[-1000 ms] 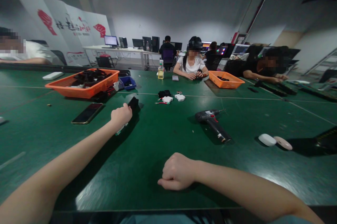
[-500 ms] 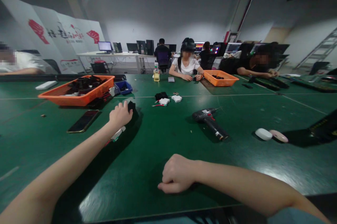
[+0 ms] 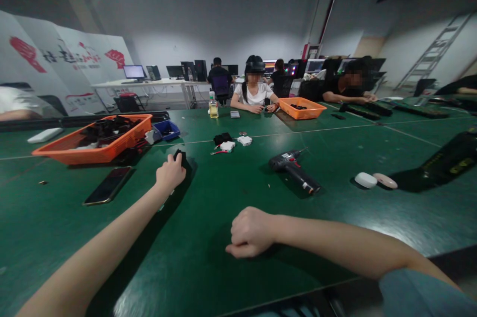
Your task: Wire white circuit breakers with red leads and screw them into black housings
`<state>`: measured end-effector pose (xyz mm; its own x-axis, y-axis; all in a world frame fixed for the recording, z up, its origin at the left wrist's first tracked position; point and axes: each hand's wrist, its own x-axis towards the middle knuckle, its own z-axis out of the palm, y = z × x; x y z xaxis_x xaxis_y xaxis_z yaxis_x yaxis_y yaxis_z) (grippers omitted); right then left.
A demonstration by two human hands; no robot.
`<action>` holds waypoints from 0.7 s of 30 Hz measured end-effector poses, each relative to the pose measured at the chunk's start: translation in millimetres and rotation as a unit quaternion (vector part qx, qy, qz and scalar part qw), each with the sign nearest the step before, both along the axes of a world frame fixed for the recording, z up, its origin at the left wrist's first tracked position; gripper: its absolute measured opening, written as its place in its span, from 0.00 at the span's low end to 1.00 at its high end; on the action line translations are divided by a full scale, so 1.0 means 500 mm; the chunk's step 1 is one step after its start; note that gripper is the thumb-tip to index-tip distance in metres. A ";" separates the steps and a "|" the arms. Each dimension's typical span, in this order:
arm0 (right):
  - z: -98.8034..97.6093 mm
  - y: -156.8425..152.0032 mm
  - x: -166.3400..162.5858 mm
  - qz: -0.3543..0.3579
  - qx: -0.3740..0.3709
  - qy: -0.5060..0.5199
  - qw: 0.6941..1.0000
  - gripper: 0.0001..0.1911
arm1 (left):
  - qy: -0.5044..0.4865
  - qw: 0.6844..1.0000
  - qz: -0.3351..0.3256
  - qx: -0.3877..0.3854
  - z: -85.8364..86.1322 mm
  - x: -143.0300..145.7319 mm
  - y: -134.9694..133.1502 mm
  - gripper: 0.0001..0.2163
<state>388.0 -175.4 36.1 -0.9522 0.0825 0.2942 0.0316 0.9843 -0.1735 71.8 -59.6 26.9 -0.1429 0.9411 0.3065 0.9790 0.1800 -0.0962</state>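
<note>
My left hand (image 3: 170,173) reaches out over the green table, its fingers bent around a small black part (image 3: 181,155). Much of that part is hidden under the fingers. A pale piece (image 3: 163,203) shows beside my left forearm, mostly covered by it. My right hand (image 3: 251,233) rests as a fist near the table's front edge; whatever its fingers hold, if anything, is hidden. Beyond the hands lie white connector-like pieces (image 3: 245,141) with red leads and a black piece (image 3: 222,138). A black power screwdriver (image 3: 294,170) lies to the right of them.
An orange basket (image 3: 93,153) of black parts, a blue bin (image 3: 167,130) and a phone (image 3: 109,186) are on the left. Farther back stand a bottle (image 3: 213,107) and another orange basket (image 3: 302,109). A white case (image 3: 365,180) lies right. Other people sit around the table.
The view has turned slightly to the right. My left hand's fingers have drawn in more around the black part. My right hand stays a fist in nearly the same place.
</note>
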 end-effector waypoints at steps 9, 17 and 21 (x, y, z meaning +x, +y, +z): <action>0.058 0.306 -0.119 -0.377 0.030 -0.023 0.926 0.15 | -0.027 0.999 0.004 -0.023 0.002 -0.003 0.005 0.28; -0.025 0.385 -0.197 -0.439 -0.005 0.008 0.898 0.18 | -0.047 0.999 0.006 -0.014 0.000 -0.007 0.002 0.29; -0.048 0.398 -0.192 -0.461 -0.021 -0.003 0.887 0.20 | -0.053 0.998 0.007 -0.017 -0.007 -0.012 0.004 0.30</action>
